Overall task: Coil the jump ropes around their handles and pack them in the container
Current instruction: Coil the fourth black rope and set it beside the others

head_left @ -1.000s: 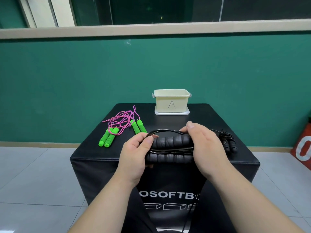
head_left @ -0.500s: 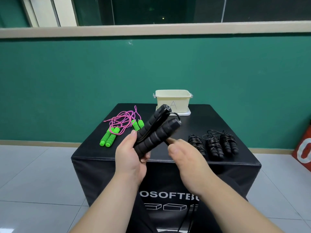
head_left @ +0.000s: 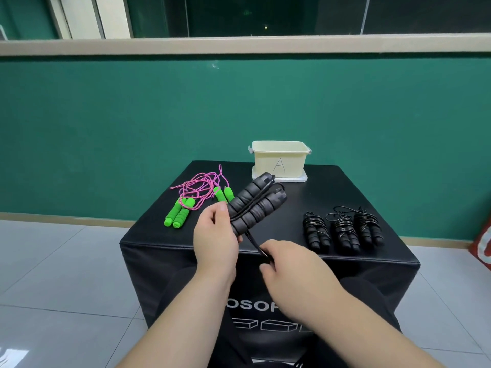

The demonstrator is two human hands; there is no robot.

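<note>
My left hand (head_left: 214, 239) grips the lower ends of two black foam handles (head_left: 255, 204) held side by side, tilted up toward the back right. Their black cord (head_left: 254, 241) runs down from the handles to my right hand (head_left: 288, 264), which pinches it just below the box's front edge. A cream container (head_left: 279, 162) marked "A" stands on its lid at the back of the black box. Three black jump ropes (head_left: 342, 229) with cord coiled round their handles lie at the right. Two green-handled ropes (head_left: 198, 201) with loose pink cord lie at the left.
Everything rests on a black padded box (head_left: 372, 187) with printed letters on its front. Grey floor tiles surround it and a green wall rises behind. A red object (head_left: 482, 241) shows at the right edge.
The handles went from lying level in both hands to tilted upright in my left hand alone. My right hand let go of them, dropped lower and took the cord.
</note>
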